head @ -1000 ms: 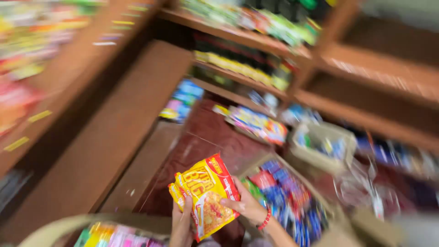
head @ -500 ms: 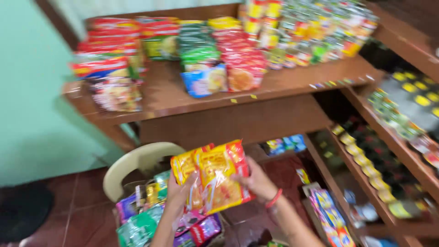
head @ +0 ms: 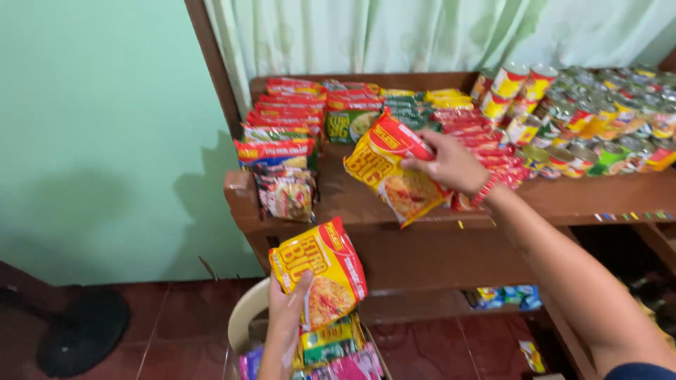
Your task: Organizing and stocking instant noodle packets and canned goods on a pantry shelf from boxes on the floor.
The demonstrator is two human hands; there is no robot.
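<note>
My left hand (head: 285,313) grips a yellow and red noodle packet (head: 324,271) low in the view, above a box of mixed packets (head: 338,352). My right hand (head: 451,163), with a red bracelet at the wrist, holds a second yellow and red noodle packet (head: 391,169) tilted over the wooden shelf (head: 577,197), just in front of the rows of packets there. Stacks of red noodle packets (head: 289,112) stand to its left on the shelf and more lie behind it.
Several tin cans (head: 598,123) fill the right of the shelf. A cream plastic chair (head: 246,317) bears the box. A green wall (head: 105,141) is at left, a curtain (head: 422,35) behind, a black fan base (head: 81,331) on the red tile floor.
The view has swung to the upper shelf. Both packets were held together; now my right hand has carried one up to the shelf while my left keeps the other low.
</note>
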